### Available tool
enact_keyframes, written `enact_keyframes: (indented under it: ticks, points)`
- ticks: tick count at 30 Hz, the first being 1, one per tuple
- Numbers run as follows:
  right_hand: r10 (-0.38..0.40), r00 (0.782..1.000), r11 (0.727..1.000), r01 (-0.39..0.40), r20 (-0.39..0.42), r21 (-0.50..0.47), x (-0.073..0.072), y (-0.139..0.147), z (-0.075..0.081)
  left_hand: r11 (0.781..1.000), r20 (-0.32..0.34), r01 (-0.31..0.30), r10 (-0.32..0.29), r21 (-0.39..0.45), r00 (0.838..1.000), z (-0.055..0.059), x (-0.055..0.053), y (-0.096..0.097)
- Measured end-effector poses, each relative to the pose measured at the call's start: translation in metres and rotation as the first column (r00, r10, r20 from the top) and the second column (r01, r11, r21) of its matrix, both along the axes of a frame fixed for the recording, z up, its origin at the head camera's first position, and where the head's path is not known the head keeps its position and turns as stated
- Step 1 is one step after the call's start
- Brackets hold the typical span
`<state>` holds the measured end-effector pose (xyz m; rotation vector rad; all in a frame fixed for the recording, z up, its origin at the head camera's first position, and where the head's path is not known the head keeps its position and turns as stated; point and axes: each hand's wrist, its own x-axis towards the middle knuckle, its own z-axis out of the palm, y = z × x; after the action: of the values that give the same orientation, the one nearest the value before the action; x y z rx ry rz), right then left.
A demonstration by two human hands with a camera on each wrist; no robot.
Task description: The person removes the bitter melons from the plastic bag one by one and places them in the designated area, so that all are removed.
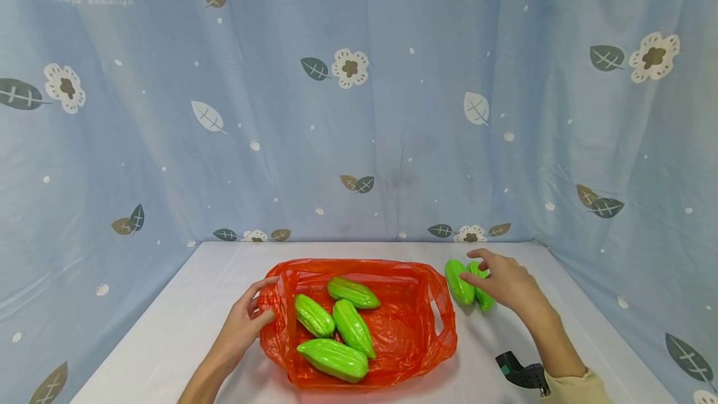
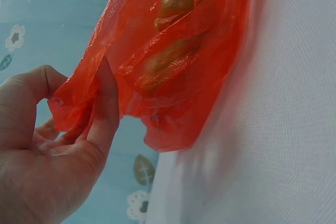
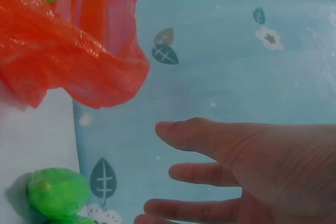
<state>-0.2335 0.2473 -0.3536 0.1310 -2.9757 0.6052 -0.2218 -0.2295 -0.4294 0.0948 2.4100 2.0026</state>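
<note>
A red plastic bag stands with its mouth spread wide. Inside lie several glossy, bright green, ridged gourds with pointed ends, such as this gourd at the front. My left hand holds the bag's left edge; in the left wrist view the thin film is pinched between thumb and fingers. Beyond the bag's right side, two more green gourds lie side by side, the left gourd and the right gourd. Over them hovers my right hand, fingers spread and holding nothing.
A white table lies under everything. A blue patterned curtain encloses the back and both sides. The bag's right handle loop sticks out toward the two gourds. A black strap device is on my right wrist.
</note>
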Motion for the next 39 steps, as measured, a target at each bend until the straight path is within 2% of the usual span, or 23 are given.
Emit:
enact_keyframes:
  ticks: [22, 34, 39]
  points:
    - [0.043, 0.999, 0.999, -0.043, -0.023, -0.004, 0.017, -0.036, 0.018, 1.0, -0.012, 0.005, -0.005, 0.003, 1.0, 0.0, -0.001, -0.001]
    - [0.055, 0.998, 0.998, -0.055, -0.012, -0.033, 0.021, -0.063, 0.019, 1.0, -0.017, 0.004, -0.004, 0.0, 1.0, 0.0, -0.001, -0.001]
    - [0.06, 0.997, 0.997, -0.062, -0.038, -0.04, 0.022, -0.073, 0.018, 1.0, -0.018, 0.003, -0.003, 0.0, 1.0, 0.0, -0.001, -0.001]
